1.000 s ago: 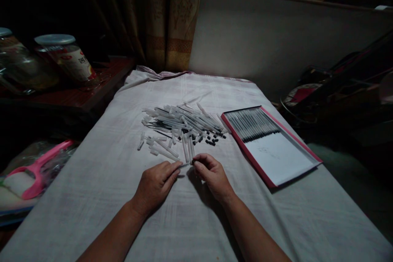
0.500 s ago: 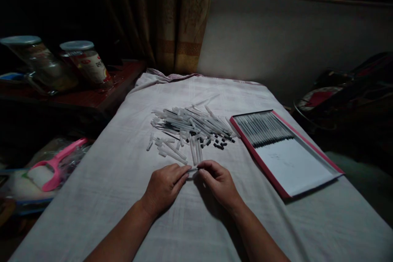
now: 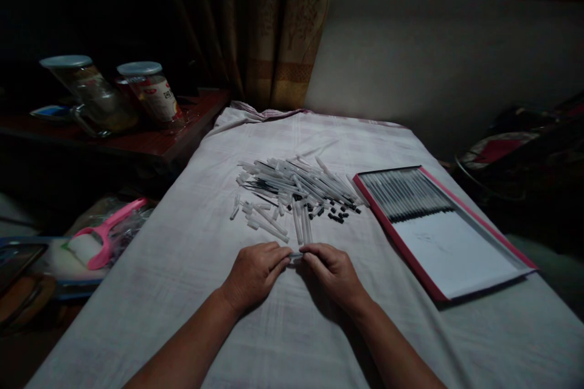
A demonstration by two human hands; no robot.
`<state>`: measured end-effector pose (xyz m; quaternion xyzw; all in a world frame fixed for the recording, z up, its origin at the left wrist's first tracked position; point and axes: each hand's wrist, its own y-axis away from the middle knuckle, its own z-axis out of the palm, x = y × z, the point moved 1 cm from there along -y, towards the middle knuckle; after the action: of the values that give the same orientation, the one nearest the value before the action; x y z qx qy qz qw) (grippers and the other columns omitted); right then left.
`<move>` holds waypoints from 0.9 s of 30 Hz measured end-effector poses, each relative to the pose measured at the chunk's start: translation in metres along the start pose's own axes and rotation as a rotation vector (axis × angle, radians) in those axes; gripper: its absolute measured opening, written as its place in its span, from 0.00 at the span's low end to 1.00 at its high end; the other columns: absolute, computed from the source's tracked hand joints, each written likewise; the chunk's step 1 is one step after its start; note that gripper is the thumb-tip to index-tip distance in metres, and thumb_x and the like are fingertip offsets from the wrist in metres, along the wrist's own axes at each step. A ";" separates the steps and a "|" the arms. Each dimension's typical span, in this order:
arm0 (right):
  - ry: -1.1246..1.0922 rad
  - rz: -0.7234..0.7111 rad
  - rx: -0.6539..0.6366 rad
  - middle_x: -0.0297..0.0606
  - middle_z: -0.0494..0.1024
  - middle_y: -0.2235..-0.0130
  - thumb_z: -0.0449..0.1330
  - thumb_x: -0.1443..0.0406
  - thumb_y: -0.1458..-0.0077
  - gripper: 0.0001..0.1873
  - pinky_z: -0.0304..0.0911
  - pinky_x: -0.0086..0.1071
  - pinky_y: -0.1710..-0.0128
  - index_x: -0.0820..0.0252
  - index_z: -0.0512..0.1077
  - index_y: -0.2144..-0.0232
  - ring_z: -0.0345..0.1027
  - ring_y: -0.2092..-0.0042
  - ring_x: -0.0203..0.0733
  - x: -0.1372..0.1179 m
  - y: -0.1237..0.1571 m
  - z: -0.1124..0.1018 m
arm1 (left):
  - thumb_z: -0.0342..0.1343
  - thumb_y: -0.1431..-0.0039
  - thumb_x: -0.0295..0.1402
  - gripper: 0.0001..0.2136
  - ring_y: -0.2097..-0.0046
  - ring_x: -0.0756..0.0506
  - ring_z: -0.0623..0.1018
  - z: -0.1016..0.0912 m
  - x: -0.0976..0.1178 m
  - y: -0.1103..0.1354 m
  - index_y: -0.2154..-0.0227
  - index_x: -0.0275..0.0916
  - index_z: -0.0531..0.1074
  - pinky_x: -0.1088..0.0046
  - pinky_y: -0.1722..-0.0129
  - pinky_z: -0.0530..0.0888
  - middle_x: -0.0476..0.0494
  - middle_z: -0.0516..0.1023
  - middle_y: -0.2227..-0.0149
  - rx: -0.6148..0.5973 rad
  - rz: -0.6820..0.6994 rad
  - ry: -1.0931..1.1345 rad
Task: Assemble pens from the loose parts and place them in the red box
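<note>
My left hand (image 3: 258,270) and my right hand (image 3: 332,271) meet at the near side of the pile, fingers pinched on a pen (image 3: 296,254). Only a short pale stretch of it shows between the fingertips; the hands cover the rest. Just beyond my fingers, clear pen barrels (image 3: 302,222) lie side by side, pointing away from me. Behind them spreads a loose heap of pen parts (image 3: 292,179): translucent tubes, dark refills and clear caps. Small black plugs (image 3: 336,217) are scattered at its right edge.
To the right lies a shallow red-edged box (image 3: 401,249) with a row of assembled pens (image 3: 406,194) at its far end. Two lidded containers stand on a dark red side table (image 3: 159,146). A pink-handled tool (image 3: 107,240) sits low at left, beside the cloth-covered table (image 3: 182,292).
The whole view has shifted, so everything sits further right. Both hands remain together on the pen, and the gap between their fingertips looks slightly smaller.
</note>
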<state>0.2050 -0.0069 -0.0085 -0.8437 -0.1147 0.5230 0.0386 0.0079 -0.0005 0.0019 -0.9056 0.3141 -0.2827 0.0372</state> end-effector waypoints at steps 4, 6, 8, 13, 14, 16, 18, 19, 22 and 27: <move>-0.017 0.004 0.045 0.40 0.83 0.67 0.57 0.62 0.44 0.12 0.71 0.34 0.63 0.56 0.81 0.67 0.77 0.65 0.44 0.000 0.000 0.005 | 0.46 0.32 0.35 0.12 0.67 0.48 0.78 0.000 -0.001 0.000 0.58 0.40 0.75 0.74 0.67 0.71 0.46 0.78 0.69 0.007 0.008 0.021; -0.023 0.007 0.060 0.40 0.83 0.68 0.57 0.62 0.45 0.11 0.71 0.35 0.62 0.56 0.80 0.68 0.77 0.66 0.43 -0.001 -0.001 0.006 | 0.47 0.32 0.34 0.12 0.66 0.47 0.78 0.000 -0.002 0.000 0.58 0.39 0.76 0.74 0.67 0.71 0.45 0.78 0.68 0.018 0.014 0.025; -0.038 0.013 0.064 0.40 0.83 0.68 0.58 0.62 0.45 0.11 0.71 0.35 0.62 0.56 0.80 0.69 0.77 0.67 0.43 -0.002 -0.002 0.007 | 0.47 0.33 0.34 0.12 0.66 0.47 0.78 0.001 -0.002 0.000 0.58 0.39 0.76 0.74 0.67 0.72 0.45 0.79 0.68 0.044 0.025 0.022; -0.208 0.120 0.062 0.38 0.81 0.71 0.59 0.61 0.46 0.10 0.70 0.32 0.68 0.59 0.80 0.68 0.75 0.69 0.41 -0.003 -0.001 0.009 | 0.48 0.33 0.34 0.12 0.65 0.47 0.79 0.003 -0.001 -0.001 0.56 0.40 0.76 0.74 0.65 0.73 0.44 0.80 0.66 0.086 0.026 0.038; -0.267 0.147 0.054 0.37 0.81 0.72 0.60 0.61 0.47 0.11 0.70 0.31 0.70 0.59 0.79 0.65 0.74 0.71 0.40 -0.003 0.000 0.009 | 0.48 0.33 0.34 0.12 0.64 0.47 0.79 0.003 -0.001 -0.001 0.56 0.40 0.76 0.74 0.65 0.73 0.44 0.80 0.66 0.088 0.022 0.047; -0.375 0.186 0.030 0.35 0.80 0.72 0.63 0.62 0.50 0.14 0.69 0.30 0.71 0.60 0.78 0.60 0.74 0.72 0.39 -0.002 0.002 0.010 | 0.49 0.33 0.34 0.11 0.64 0.47 0.79 0.004 -0.002 0.000 0.56 0.40 0.76 0.74 0.64 0.74 0.44 0.80 0.65 0.092 0.016 0.064; -0.442 0.213 0.009 0.35 0.80 0.72 0.64 0.62 0.51 0.16 0.69 0.31 0.71 0.60 0.77 0.59 0.74 0.72 0.38 -0.002 0.004 0.010 | 0.49 0.33 0.34 0.11 0.64 0.47 0.79 0.005 -0.002 0.000 0.56 0.41 0.76 0.74 0.64 0.74 0.44 0.80 0.65 0.091 0.013 0.079; -0.454 0.225 0.003 0.35 0.81 0.72 0.64 0.61 0.51 0.15 0.70 0.31 0.70 0.60 0.77 0.59 0.74 0.72 0.38 -0.002 0.005 0.010 | 0.49 0.34 0.34 0.11 0.64 0.47 0.79 0.005 -0.003 0.000 0.56 0.41 0.76 0.74 0.64 0.74 0.44 0.80 0.65 0.089 0.014 0.080; -0.409 0.238 0.006 0.37 0.81 0.71 0.61 0.60 0.49 0.13 0.70 0.32 0.71 0.60 0.78 0.63 0.74 0.72 0.39 -0.001 0.004 0.007 | 0.49 0.34 0.35 0.11 0.64 0.47 0.80 0.004 -0.003 0.000 0.56 0.41 0.76 0.75 0.65 0.74 0.45 0.80 0.66 0.083 0.018 0.057; -0.044 0.103 0.138 0.41 0.81 0.65 0.57 0.60 0.45 0.13 0.69 0.36 0.60 0.59 0.78 0.64 0.75 0.62 0.44 0.006 -0.005 -0.016 | 0.50 0.34 0.34 0.11 0.64 0.47 0.80 0.004 -0.002 -0.001 0.57 0.40 0.76 0.74 0.65 0.74 0.44 0.81 0.65 0.111 0.008 0.020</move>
<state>0.2208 0.0007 -0.0055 -0.8321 -0.0357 0.5495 0.0671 0.0096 0.0013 -0.0025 -0.8981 0.3018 -0.3085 0.0851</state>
